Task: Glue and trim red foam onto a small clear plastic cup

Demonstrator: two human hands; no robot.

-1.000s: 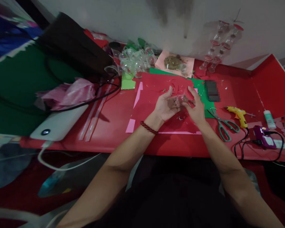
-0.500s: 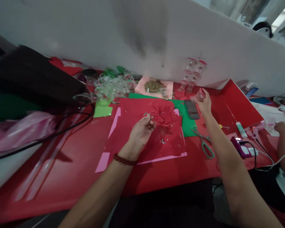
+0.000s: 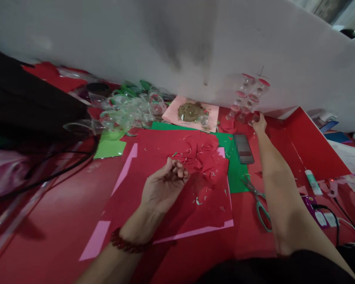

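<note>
My right hand (image 3: 260, 124) reaches to the back of the table and grips a small clear plastic hourglass-shaped piece (image 3: 254, 118) with a red top. It stands right beside a stack of similar clear pieces with red discs (image 3: 241, 96) against the wall. My left hand (image 3: 166, 183), palm up with a beaded bracelet on the wrist, hovers over red sheets (image 3: 162, 148). Its fingers are curled in, and nothing shows between them. Red paper scraps (image 3: 199, 154) lie just beyond it. Grey-green scissors (image 3: 262, 209) rest on the table, close to my right forearm.
Clear and green plastic cups (image 3: 136, 104) are heaped at the back left. A brown lump (image 3: 191, 111) sits on a pink sheet. On the right are a phone (image 3: 243, 149), a red folded board (image 3: 313, 146), a glue tube (image 3: 313, 182) and a purple corded device (image 3: 315, 209).
My right hand has carried the clear hourglass-shaped piece back to the stack by the wall. My left hand stays over the red sheets, curled. The camera view has moved closer.
</note>
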